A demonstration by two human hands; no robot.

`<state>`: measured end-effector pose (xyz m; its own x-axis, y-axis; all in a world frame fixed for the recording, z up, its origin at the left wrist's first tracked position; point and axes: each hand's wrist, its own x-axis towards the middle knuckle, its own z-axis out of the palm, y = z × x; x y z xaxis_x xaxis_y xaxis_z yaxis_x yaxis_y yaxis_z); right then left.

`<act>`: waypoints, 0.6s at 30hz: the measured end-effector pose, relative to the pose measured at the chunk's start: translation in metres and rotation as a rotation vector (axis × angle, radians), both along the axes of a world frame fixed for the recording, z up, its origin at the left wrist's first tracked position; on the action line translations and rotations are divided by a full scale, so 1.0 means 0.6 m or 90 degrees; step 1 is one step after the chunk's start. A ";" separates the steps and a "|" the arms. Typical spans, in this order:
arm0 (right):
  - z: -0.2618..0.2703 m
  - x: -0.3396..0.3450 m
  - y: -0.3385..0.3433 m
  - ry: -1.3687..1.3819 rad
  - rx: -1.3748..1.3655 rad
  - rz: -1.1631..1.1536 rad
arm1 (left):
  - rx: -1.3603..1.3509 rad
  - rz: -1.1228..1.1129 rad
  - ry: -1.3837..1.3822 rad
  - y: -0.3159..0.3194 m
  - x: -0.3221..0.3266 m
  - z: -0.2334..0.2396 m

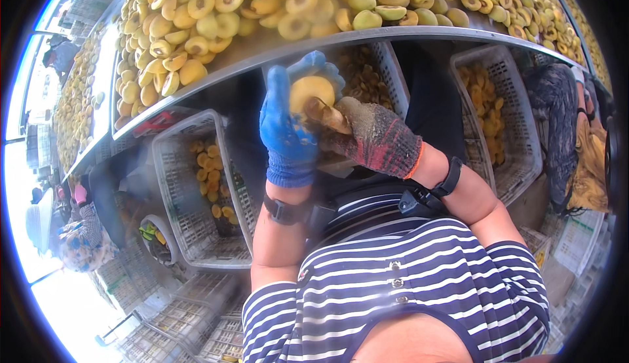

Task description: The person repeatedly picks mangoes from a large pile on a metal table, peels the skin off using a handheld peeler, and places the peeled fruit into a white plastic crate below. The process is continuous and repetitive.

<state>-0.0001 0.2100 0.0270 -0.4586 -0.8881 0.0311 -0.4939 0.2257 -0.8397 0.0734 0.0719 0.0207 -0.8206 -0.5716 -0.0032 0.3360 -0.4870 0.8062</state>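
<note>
My left hand (290,112), in a blue coated glove, cups a yellow stone-fruit half (312,92), probably peach. My right hand (373,132) wears a soiled grey and red knit glove and holds a short curved brownish tool (330,116) against the fruit's lower edge. The tool's handle is hidden in the fist. Both hands are over my lap, just before the metal rim (344,38) of a worktable. On the table is a heap of halved yellow fruit (196,19), many halves with brown centres facing up.
A plastic crate (167,166) with fruit halves stands at my left, another crate (523,132) at my right. Under the rim, a crate (393,78) holds brown pieces, perhaps pits. A white bucket (169,237) is farther left. People sit at both sides; stacked crates (172,319) stand behind.
</note>
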 end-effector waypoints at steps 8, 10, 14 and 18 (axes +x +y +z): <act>-0.033 -0.014 -0.004 -0.096 -0.042 0.052 | -0.180 -0.035 -0.034 -0.011 -0.008 -0.012; -0.035 -0.019 -0.001 -0.154 -0.094 0.077 | -0.245 -0.058 -0.040 -0.014 -0.008 -0.012; -0.040 -0.027 0.021 -0.723 0.105 0.177 | -0.166 -0.182 -0.107 -0.027 -0.005 -0.006; -0.072 -0.018 0.037 -0.900 -0.140 0.207 | -0.011 -0.264 -0.147 -0.029 -0.019 -0.016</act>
